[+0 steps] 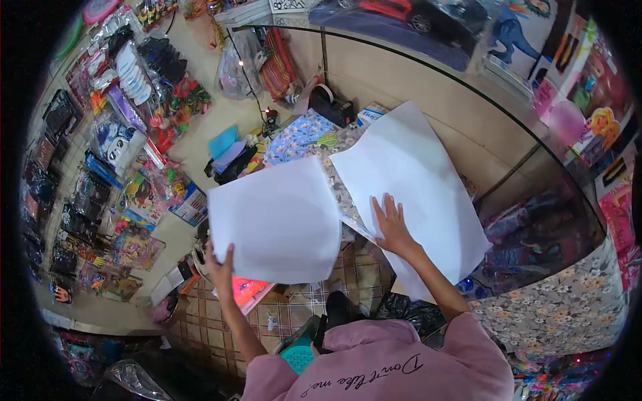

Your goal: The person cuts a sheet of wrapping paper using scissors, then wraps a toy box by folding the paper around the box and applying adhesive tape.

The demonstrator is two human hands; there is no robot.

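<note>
My left hand (221, 267) grips the lower left edge of a white sheet (274, 217), thumb on top and fingers at the edge. The sheet is held out over the floor and the near side of the table. My right hand (392, 226) lies with fingers spread on a second, larger white sheet (424, 174), near its left edge. That sheet rests at a slant on the table and hangs past its near edge. A narrow strip of flowered cloth (342, 190) shows between the two sheets.
Behind the sheets are a black tape dispenser (332, 107), blue flowered material (297, 137) and a small box (372, 113). A glass-topped counter (528, 134) curves round the right. Packaged goods (134, 73) hang at the left. A pink-and-red item (247, 292) lies below the left sheet.
</note>
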